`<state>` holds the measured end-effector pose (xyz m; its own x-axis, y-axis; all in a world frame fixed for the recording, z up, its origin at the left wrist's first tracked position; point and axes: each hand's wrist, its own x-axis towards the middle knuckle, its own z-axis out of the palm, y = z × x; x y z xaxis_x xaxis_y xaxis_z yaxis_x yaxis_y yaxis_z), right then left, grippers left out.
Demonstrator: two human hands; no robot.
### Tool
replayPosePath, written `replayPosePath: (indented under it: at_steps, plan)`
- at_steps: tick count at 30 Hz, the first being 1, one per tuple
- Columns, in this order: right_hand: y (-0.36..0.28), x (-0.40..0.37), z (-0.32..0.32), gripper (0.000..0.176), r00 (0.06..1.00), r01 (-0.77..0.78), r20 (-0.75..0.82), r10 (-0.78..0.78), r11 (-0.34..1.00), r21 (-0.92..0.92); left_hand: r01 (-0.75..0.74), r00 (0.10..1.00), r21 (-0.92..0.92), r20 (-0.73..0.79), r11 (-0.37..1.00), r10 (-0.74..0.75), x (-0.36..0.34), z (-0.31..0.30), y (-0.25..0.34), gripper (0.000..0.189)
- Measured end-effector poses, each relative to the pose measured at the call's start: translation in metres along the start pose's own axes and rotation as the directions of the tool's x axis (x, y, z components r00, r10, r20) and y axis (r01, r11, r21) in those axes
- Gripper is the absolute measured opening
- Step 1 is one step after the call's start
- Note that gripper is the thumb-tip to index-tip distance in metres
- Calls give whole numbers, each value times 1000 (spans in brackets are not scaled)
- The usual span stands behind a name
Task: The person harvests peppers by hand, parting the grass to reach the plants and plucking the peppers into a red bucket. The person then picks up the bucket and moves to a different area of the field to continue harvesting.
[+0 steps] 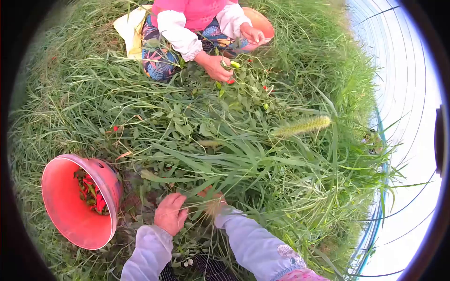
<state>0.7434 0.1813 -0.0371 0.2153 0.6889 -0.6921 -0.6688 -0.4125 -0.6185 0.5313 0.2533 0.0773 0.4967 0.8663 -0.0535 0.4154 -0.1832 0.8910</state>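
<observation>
My left hand is low among the pepper plants and grass, its fingers curled inward. Whatever lies in those fingers is too small or hidden to make out. Just to its right, my right hand reaches into the leaves, and long grass blades cross in front of it and hide its fingers. Left of my hands a red bucket leans with its mouth toward me. Red and some green chili peppers lie inside it.
Across from me a person in a pink top crouches, one hand at a plant with green and red peppers. Beside that person are an orange bucket and a pale sack. White plastic sheeting runs along the right.
</observation>
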Motion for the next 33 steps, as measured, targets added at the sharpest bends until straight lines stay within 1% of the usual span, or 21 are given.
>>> replayPosePath:
  at_steps: [1, 2, 3, 4, 5, 6, 7, 8, 11, 13, 15, 17, 18, 20, 23, 26, 28, 30, 31, 32, 33]
  plan:
    - [14, 14, -19, 27, 963, 255, 171, -207, 905, -340, 23, 999, 20, 25, 1000, -23, -1, 5, 5, 37]
    - [10, 13, -16, 28, 993, 59, 105, -59, 998, 1, 45, 998, 38, 49, 998, -46, -4, 10, 10, 39]
    - [5, 13, -13, 28, 995, -97, 35, 91, 925, 367, 35, 997, 11, 67, 999, -36, -7, 13, 11, 40]
    - [-2, 10, -14, 28, 988, 121, 121, -96, 969, -217, 29, 995, -18, 92, 999, -27, -11, 16, 12, 41]
    - [-9, 9, -15, 28, 933, 357, 295, -207, 631, -689, 21, 993, -47, 116, 999, -15, -16, 18, 13, 42]
    - [-15, 8, -5, 31, 986, 135, 134, -99, 944, -301, 73, 989, -65, 131, 995, -64, -20, 21, 16, 42]
    - [-21, 8, 5, 34, 999, -6, -32, 13, 974, 225, 74, 987, -83, 150, 994, -61, -21, 20, 19, 42]
    - [-25, 14, 8, 35, 999, 27, 41, -33, 989, 143, 79, 984, -102, 170, 992, -61, -23, 19, 23, 42]
    - [-41, 23, 5, 38, 995, 95, 40, -94, 995, -9, -38, 989, -90, 137, 995, 50, -26, 30, 18, 40]
    - [-58, 32, -2, 39, 983, 181, 45, -176, 959, -217, -47, 990, -113, 127, 992, 62, -24, 30, 23, 38]
    - [-78, 42, -16, 41, 968, 242, 67, -241, 833, -498, -32, 992, -96, 122, 995, 44, -25, 31, 20, 35]
    - [-91, 50, -41, 43, 968, 216, 63, -242, 682, -699, 4, 987, -84, 159, 996, 9, -33, 33, 6, 32]
    - [-97, 54, -51, 44, 972, 192, 57, -226, 638, -745, 21, 985, -63, 172, 998, -10, -39, 42, -9, 30]
    - [-104, 54, -70, 46, 980, 147, 34, -196, 596, -789, 141, 947, -9, 291, 990, -133, -52, 45, -28, 31]
    - [-103, 52, -95, 50, 980, 127, 31, -195, 501, -856, 199, 919, 33, 340, 979, -198, -73, 59, -52, 32]
    - [-91, 55, -116, 54, 972, 144, 60, -227, 377, -915, 318, 903, -206, 364, 926, -229, -81, 70, -66, 32]
    - [-81, 57, -126, 56, 963, 180, 111, -247, 279, -943, 399, 898, -333, 328, 854, -292, -72, 70, -75, 29]
    - [-72, 57, -130, 59, 942, 250, 215, -256, 111, -962, 451, 891, -439, 271, 777, -364, -51, 61, -74, 27]
    - [-69, 56, -130, 60, 923, 297, 291, -253, -16, -955, 340, 935, -305, 207, 889, -287, -38, 56, -71, 27]
    - [-66, 51, -123, 61, 898, 343, 376, -228, -171, -924, 218, 968, -155, 158, 964, -193, -20, 50, -66, 28]
    - [-71, 30, -82, 57, 871, 342, 444, -208, -390, -855, 88, 988, 3, 127, 996, -88, -6, 50, -64, 29]
